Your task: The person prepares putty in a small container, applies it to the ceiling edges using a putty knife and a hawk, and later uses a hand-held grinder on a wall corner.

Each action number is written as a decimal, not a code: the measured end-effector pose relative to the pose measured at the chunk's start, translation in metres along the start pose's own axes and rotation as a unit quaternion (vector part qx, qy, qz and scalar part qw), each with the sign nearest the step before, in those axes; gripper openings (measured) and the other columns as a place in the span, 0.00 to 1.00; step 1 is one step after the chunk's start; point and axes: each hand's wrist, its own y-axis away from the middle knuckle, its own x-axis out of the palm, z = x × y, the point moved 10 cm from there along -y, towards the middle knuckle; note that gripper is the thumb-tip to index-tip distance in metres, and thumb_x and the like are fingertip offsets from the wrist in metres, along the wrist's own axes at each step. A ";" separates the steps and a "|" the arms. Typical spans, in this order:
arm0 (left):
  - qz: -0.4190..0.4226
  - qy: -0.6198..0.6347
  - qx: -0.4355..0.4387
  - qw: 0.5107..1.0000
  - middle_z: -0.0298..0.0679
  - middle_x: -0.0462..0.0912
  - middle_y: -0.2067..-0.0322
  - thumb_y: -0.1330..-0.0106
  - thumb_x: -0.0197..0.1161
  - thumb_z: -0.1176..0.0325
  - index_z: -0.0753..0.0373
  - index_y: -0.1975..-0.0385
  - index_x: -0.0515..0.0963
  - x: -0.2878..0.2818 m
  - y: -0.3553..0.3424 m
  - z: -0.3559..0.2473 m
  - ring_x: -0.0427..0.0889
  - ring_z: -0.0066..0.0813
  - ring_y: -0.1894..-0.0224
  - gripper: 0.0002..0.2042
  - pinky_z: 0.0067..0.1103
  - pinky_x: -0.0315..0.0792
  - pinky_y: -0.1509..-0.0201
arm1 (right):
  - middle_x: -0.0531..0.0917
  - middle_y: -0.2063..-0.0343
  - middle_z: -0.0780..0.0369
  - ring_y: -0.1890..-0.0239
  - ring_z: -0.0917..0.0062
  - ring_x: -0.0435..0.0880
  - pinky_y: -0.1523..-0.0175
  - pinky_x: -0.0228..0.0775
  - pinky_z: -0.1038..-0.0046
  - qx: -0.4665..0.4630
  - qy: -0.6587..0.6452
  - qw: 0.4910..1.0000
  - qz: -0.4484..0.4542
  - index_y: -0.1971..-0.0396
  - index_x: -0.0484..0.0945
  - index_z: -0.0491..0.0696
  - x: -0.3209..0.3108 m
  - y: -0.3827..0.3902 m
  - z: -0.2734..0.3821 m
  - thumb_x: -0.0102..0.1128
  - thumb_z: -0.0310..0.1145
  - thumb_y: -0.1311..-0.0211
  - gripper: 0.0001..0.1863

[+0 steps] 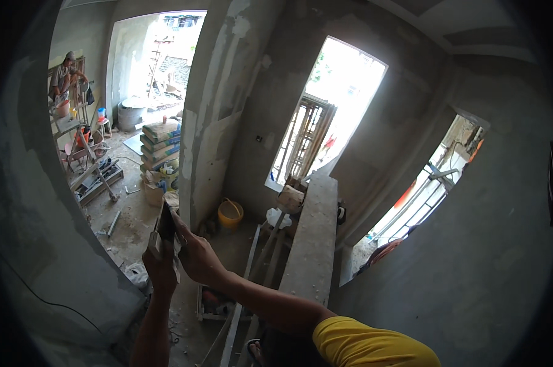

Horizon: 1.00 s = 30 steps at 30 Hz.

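Note:
Both of my hands are raised close together, left of centre. My left hand (160, 268) is closed around the handle of a flat, dark-bladed tool (166, 227) that looks like a plastering trowel, held upright and nearly edge-on. Beside it, my right hand (200, 255) has its fingers bent against the tool's right side. Whatever those fingers grip is too dark and small to name. A pale smear of material (171, 199) shows near the blade's top, though I cannot tell whether it lies on the blade or behind it.
A long, dusty plank (316, 235) runs away from me at right. Below are a yellow bucket (230, 213) and metal bars (247, 269). Through the opening at left, stacked bags (160, 144), a wooden box of tools (102, 181) and another person (64, 79) are visible. Plastered walls (472, 244) enclose the room.

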 end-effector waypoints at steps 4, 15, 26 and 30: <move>0.064 -0.127 0.172 0.975 0.42 0.81 0.70 0.31 0.58 0.62 0.74 0.59 0.76 0.028 0.018 -0.033 0.77 0.26 0.70 0.16 0.26 0.70 0.68 | 0.78 0.55 0.40 0.47 0.47 0.76 0.45 0.70 0.61 0.123 -0.071 0.989 0.042 0.31 0.50 0.43 0.003 -0.002 -0.038 0.48 0.19 0.44 0.38; 0.060 -0.036 0.020 0.997 0.41 0.82 0.70 0.33 0.61 0.61 0.73 0.59 0.76 0.011 0.007 0.014 0.78 0.26 0.69 0.17 0.26 0.71 0.67 | 0.81 0.59 0.42 0.50 0.47 0.78 0.49 0.72 0.61 0.135 -0.036 0.990 0.024 0.31 0.52 0.45 0.006 0.002 -0.041 0.50 0.24 0.42 0.37; -0.006 0.036 -0.064 0.997 0.40 0.79 0.71 0.33 0.60 0.60 0.72 0.61 0.75 -0.006 0.002 0.030 0.75 0.25 0.71 0.16 0.27 0.69 0.68 | 0.81 0.58 0.43 0.51 0.47 0.78 0.50 0.72 0.59 0.025 0.002 1.000 0.018 0.32 0.54 0.44 0.010 0.002 -0.009 0.52 0.21 0.43 0.36; 0.037 0.001 0.021 0.999 0.35 0.78 0.72 0.32 0.60 0.62 0.72 0.61 0.76 0.010 0.011 0.009 0.73 0.20 0.71 0.15 0.23 0.68 0.70 | 0.79 0.57 0.41 0.52 0.45 0.78 0.51 0.72 0.57 0.138 0.010 0.989 0.043 0.32 0.54 0.44 0.001 -0.004 -0.034 0.48 0.18 0.46 0.37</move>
